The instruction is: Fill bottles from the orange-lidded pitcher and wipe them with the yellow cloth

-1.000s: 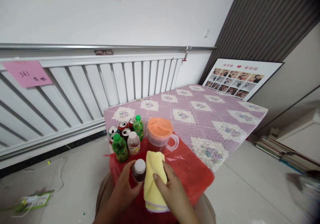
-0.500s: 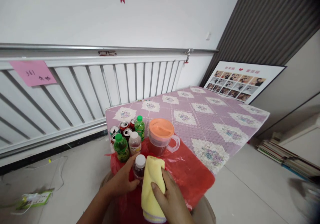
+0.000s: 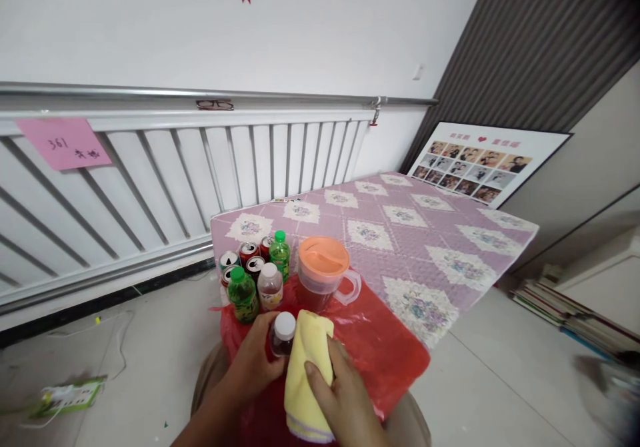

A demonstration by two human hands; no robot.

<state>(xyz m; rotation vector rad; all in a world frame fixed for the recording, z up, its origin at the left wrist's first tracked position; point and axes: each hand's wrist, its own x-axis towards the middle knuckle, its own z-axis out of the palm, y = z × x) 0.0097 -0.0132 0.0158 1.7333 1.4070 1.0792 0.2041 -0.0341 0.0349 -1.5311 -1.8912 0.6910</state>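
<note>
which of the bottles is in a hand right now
The white-capped bottle beside the yellow cloth, gripped by the left hand; the other three stand near the cans.

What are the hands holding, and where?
The left hand holds the white-capped bottle by its side, below the cap. The right hand grips the folded yellow cloth along its right side.

From the cloth (image 3: 309, 377), the pitcher (image 3: 324, 264) blocks 12 o'clock, bottles (image 3: 271, 290) and cans (image 3: 249, 252) 11; room opens over red plastic (image 3: 383, 340) at 2

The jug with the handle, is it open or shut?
The jug is shut: an orange lid covers its top.
</note>
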